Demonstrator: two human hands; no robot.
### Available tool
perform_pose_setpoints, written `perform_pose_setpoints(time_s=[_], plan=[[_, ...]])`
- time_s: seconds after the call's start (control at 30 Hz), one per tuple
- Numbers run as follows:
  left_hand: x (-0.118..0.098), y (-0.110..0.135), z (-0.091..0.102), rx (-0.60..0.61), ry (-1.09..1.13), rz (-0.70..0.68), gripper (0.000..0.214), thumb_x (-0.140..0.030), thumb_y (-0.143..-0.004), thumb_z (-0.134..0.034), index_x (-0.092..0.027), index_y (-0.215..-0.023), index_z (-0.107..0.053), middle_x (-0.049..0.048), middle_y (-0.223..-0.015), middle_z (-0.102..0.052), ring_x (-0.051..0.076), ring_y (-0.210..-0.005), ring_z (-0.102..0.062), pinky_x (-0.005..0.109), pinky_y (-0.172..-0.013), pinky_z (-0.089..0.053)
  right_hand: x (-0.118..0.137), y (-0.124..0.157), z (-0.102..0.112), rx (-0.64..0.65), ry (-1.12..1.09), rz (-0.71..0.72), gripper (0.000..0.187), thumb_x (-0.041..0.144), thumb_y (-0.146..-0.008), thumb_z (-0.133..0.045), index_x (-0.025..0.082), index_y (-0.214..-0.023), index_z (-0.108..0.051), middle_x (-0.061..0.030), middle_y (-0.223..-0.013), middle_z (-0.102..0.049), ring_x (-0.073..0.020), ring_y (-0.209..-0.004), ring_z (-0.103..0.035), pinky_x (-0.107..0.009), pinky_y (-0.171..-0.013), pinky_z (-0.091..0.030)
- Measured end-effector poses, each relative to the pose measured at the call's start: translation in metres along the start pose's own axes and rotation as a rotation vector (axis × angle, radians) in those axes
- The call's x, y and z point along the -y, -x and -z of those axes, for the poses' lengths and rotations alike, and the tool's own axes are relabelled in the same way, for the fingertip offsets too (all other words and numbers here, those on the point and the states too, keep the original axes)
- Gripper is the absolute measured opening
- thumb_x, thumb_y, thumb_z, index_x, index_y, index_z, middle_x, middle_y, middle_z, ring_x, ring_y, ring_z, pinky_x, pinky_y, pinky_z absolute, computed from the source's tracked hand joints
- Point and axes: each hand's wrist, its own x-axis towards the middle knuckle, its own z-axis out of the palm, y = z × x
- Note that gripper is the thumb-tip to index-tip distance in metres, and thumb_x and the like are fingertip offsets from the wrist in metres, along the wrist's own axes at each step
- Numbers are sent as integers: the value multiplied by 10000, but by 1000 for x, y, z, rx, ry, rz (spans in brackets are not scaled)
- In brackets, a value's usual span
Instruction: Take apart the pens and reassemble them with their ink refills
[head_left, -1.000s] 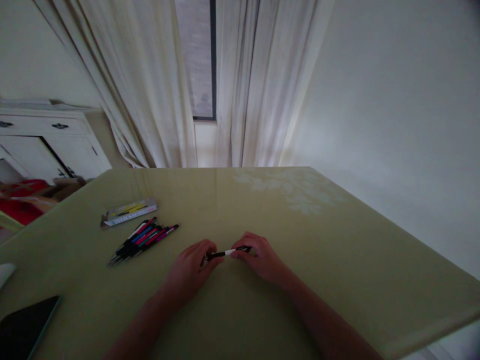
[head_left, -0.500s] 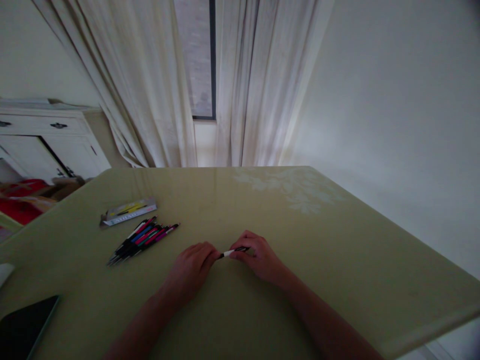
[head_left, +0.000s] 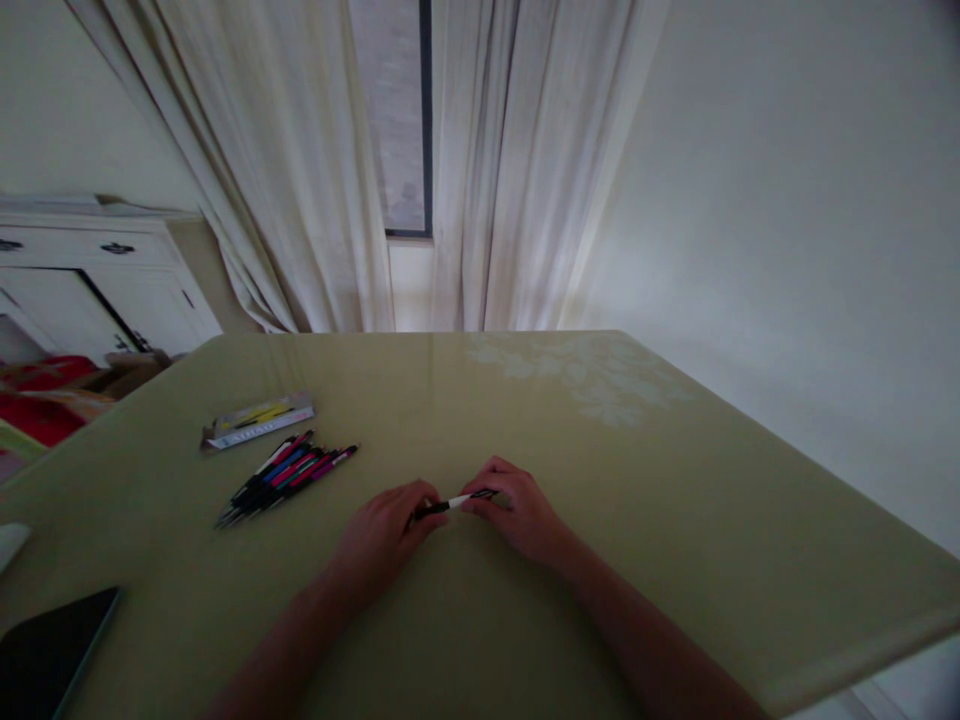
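Note:
Both my hands hold one black and white pen [head_left: 453, 503] just above the green table [head_left: 675, 500]. My left hand [head_left: 382, 535] pinches the pen's dark left end. Fingers of my right hand [head_left: 517, 510] are closed round its right end. The pen lies nearly level between them. A bundle of several coloured pens [head_left: 285, 475] lies on the table to the left of my hands. Behind it rests a flat pen box [head_left: 259, 422].
A dark phone or tablet [head_left: 49, 650] lies at the table's near left corner. A white cabinet [head_left: 97, 290] and red cloth [head_left: 37, 410] stand beyond the left edge. Curtains [head_left: 480, 160] hang behind the table; a pale wall is on the right.
My hands stayed together on the pen. The left hand slid in over the pen's dark end, then drew back a little, showing it again.

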Motion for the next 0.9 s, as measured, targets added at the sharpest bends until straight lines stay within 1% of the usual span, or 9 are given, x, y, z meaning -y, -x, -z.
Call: perform_pose_setpoints(time_s=[0.1, 0.23, 0.33, 0.47, 0.6, 0.73, 0.77, 0.83, 0.9], plan=[[0, 0, 0, -4, -19, -16, 353, -414, -1067, -405, -225, -916, -662, 27, -869, -714, 232, -832, -669, 349, -786, -492, -1, 0, 0, -2, -1, 11, 114, 294, -913, -781, 203, -974, -812, -36, -902, -669, -173, -840, -656, -274, -778, -497], [2, -1, -2, 1, 13, -20, 272, -432, -1044, -474, -239, -1004, -662, 18, -904, -728, 226, -848, -676, 337, -783, -497, -1, 0, 0, -11, 11, 21, 104, 277, -914, -781, 210, -987, -809, -34, -926, -669, -172, -864, -660, -276, -797, -501], [3, -1, -2, -19, -15, -44, 364, -421, -1070, -400, -227, -906, -661, 30, -857, -711, 224, -811, -665, 345, -771, -494, 0, 1, 1, -8, 20, 27, 111, 294, -921, -775, 215, -992, -806, -31, -933, -664, -169, -877, -657, -277, -806, -501], [3, -1, -3, -5, -14, -74, 269, -424, -1053, -476, -235, -1042, -667, 28, -942, -726, 219, -871, -674, 337, -797, -498, 1, 1, 1, -23, 23, 22, 100, 275, -912, -783, 215, -988, -809, -31, -941, -643, -168, -885, -647, -278, -810, -505], [4, -1, -3, -6, -60, -73, 358, -391, -1081, -399, -222, -937, -681, 43, -890, -712, 221, -853, -665, 352, -813, -498, 1, 1, 0, -19, 49, -5, 96, 254, -892, -802, 222, -981, -819, -29, -935, -615, -172, -882, -634, -280, -800, -501], [4, -1, -3, -4, -18, -77, 240, -411, -1042, -511, -235, -1078, -670, 39, -954, -720, 223, -882, -672, 345, -807, -512, 1, 2, 0, -20, 58, -11, 103, 230, -887, -802, 218, -988, -817, -30, -933, -603, -173, -879, -628, -282, -798, -503], [4, -1, -3, -13, -21, -89, 242, -408, -1043, -505, -234, -1055, -674, 39, -943, -719, 223, -873, -670, 346, -803, -513, 1, 2, 0, -16, 53, -6, 107, 222, -890, -797, 217, -995, -816, -30, -936, -604, -172, -881, -629, -282, -801, -505], [4, -1, -4, -48, -49, -104, 326, -388, -1065, -430, -227, -930, -679, 37, -859, -705, 220, -811, -659, 353, -781, -514, 1, 2, 0, -5, 41, 6, 114, 206, -897, -786, 215, -1008, -811, -32, -946, -610, -171, -889, -631, -283, -814, -509], [3, 0, -4, -74, -55, -97, 344, -377, -1067, -413, -226, -919, -684, 32, -842, -707, 218, -796, -661, 351, -778, -518, 0, 2, 1, 1, 36, 15, 118, 197, -895, -785, 215, -1010, -806, -31, -953, -613, -172, -896, -633, -286, -825, -513]])
